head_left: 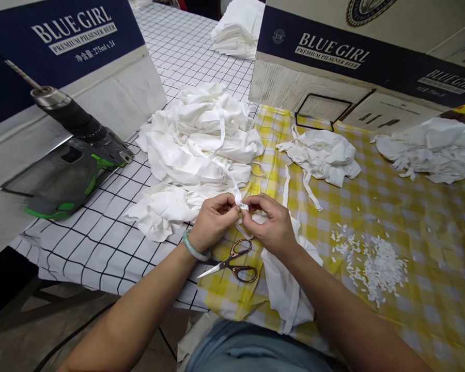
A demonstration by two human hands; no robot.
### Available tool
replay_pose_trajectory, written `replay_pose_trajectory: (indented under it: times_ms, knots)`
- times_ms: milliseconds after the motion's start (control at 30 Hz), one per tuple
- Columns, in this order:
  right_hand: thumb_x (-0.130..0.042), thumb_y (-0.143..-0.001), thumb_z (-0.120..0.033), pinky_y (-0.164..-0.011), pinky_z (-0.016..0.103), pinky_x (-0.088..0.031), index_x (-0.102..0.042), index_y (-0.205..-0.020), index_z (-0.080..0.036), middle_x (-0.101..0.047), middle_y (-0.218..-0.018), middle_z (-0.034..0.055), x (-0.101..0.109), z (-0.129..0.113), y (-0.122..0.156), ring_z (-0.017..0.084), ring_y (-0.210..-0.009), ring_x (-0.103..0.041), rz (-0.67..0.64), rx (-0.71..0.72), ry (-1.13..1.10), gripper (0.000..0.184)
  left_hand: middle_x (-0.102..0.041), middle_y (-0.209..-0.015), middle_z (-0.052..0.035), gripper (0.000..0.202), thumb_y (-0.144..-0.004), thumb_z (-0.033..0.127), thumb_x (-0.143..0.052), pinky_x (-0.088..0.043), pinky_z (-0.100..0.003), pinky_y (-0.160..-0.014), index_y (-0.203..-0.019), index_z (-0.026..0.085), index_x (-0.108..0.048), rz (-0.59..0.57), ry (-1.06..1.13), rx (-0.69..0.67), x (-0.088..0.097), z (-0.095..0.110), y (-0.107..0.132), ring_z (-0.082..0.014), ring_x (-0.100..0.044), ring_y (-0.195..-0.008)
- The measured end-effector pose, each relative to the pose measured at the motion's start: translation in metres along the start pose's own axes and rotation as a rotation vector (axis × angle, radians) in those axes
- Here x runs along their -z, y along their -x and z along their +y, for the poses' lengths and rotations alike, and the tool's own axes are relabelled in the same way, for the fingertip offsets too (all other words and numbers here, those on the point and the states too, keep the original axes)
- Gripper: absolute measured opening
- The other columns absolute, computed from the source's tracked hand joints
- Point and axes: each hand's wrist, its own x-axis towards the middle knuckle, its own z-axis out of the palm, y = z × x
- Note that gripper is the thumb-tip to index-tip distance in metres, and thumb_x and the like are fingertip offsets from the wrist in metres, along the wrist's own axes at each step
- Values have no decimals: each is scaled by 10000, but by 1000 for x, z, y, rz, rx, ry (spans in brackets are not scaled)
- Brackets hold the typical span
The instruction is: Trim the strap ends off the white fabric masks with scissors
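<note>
Between my two hands a narrow white fabric strap (236, 192) is pinched, gathered into a small bunch at the fingertips. My left hand (219, 216), with a pale green bangle on the wrist, closes thumb and forefinger on it from the left. From the right, my right hand (271, 223) pinches the same bunch. The strap runs up to a large heap of white cloth (205, 137) beyond the hands. Just below them lie scissors (234, 262) with bronze-coloured handles, blades pointing left. A white cloth piece (284, 289) hangs partly under my right forearm.
A cordless drill (81, 144) stands at the left against a beer carton (81, 57). Another carton (356, 57) stands at the back right. Smaller white cloth bundles (325, 152) and a scatter of tiny white snippets (382, 266) lie on the yellow checked cover (430, 222).
</note>
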Motion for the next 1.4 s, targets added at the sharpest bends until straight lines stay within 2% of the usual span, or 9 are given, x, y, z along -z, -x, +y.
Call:
replay_pose_trajectory:
  times_ms: [133,267,400,533,667,800,867,1067,1400]
  knots:
    - [-654,-789,-260,-614,253,-544,-645,-897,-189,-676,-788,20,-12,3,4,133,-665,-630,5,-254,-323,130,-495,-621,32,163,-717,250,-663,-340,-224,-588,-652,145,-557,2,6,5,0,1,-1,-93,-420,-605]
    - [-634,-804,-183,-710,265,-534,-645,-920,-199,-654,-848,24,-12,4,3,135,-752,-618,69,-29,-133,117,-522,-651,27,169,-755,271,-658,-350,-210,-582,-695,147,-561,-14,36,14,1,-2,-1,-85,-432,-607]
    - [-596,-806,-109,-672,253,-496,-628,-871,-198,-620,-780,8,-1,6,-1,127,-709,-578,17,192,84,114,-478,-569,59,171,-840,329,-609,-310,-201,-486,-807,179,-534,-60,81,53,3,-8,-1,-72,-381,-495]
    - [-598,-807,-132,-643,252,-494,-608,-846,-202,-596,-728,-7,1,8,2,128,-667,-568,-52,147,110,81,-474,-545,64,210,-852,363,-616,-302,-191,-455,-802,191,-506,-57,98,70,3,-11,-2,-69,-381,-469]
    - [-623,-804,-160,-701,263,-534,-606,-978,-201,-646,-847,16,0,9,7,134,-714,-602,-30,47,74,179,-465,-534,63,267,-840,377,-638,-291,-183,-454,-737,180,-491,-33,72,86,1,-8,-2,-57,-369,-466]
    - [-599,-822,-138,-729,276,-532,-619,-884,-207,-674,-833,17,3,8,6,150,-758,-634,-45,45,92,95,-465,-520,60,288,-847,407,-627,-282,-186,-452,-735,177,-493,-47,40,103,0,-5,-1,-60,-371,-463]
    - [-582,-829,-116,-741,283,-532,-618,-901,-208,-684,-858,25,5,7,6,158,-785,-644,-37,83,116,123,-466,-516,56,304,-849,425,-620,-278,-191,-451,-727,174,-501,-65,23,111,0,-5,0,-62,-371,-463]
    - [-536,-856,-96,-738,321,-515,-575,-912,-209,-652,-813,56,8,7,8,193,-784,-617,-14,398,393,132,-435,-513,66,309,-840,418,-616,-271,-207,-463,-696,180,-481,-41,-35,107,-1,-3,0,-67,-356,-464]
    - [-515,-842,-100,-652,302,-452,-518,-734,-221,-568,-694,23,-8,8,15,170,-683,-531,82,263,368,162,-395,-544,67,306,-809,382,-619,-247,-223,-496,-640,171,-475,-46,-64,110,-4,1,-1,-71,-301,-511]
